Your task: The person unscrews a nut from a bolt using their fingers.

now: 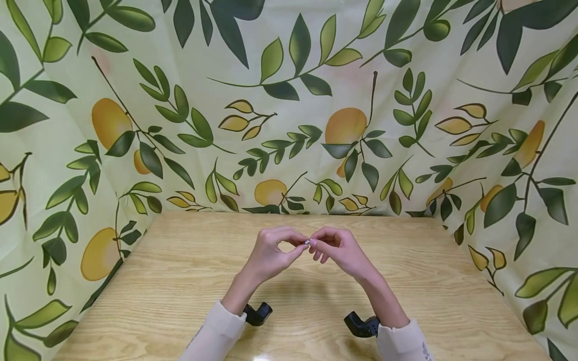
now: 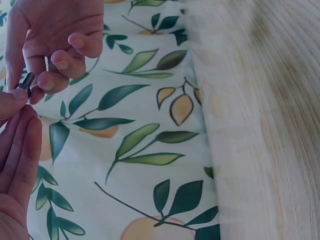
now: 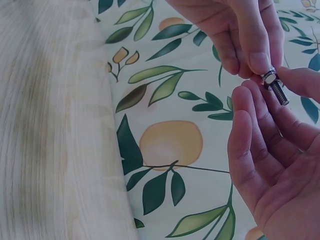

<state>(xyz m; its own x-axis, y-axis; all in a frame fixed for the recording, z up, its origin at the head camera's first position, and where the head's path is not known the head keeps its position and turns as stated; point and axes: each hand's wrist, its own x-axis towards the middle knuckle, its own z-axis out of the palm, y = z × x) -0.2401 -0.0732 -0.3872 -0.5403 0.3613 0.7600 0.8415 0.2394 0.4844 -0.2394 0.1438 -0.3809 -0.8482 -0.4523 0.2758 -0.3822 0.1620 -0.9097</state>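
A small metal bolt (image 3: 280,94) with a hex nut (image 3: 270,78) on it is held between both hands, above the table. My left hand (image 1: 273,253) pinches its head end between thumb and fingertips, hiding most of the head. The threaded end points towards my right hand (image 1: 340,250), whose thumb and index fingertip meet at the nut. The right hand's other fingers are loosely bent below. In the left wrist view the bolt (image 2: 29,79) looks dark, sticking out past the left thumb (image 2: 11,103).
The wooden table (image 1: 189,281) spreads beneath both hands. Leaf-and-fruit patterned cloth (image 1: 289,110) stands behind it and along both sides. Black wrist-worn devices (image 1: 259,314) sit at the cuffs of the light sleeves (image 1: 217,331).
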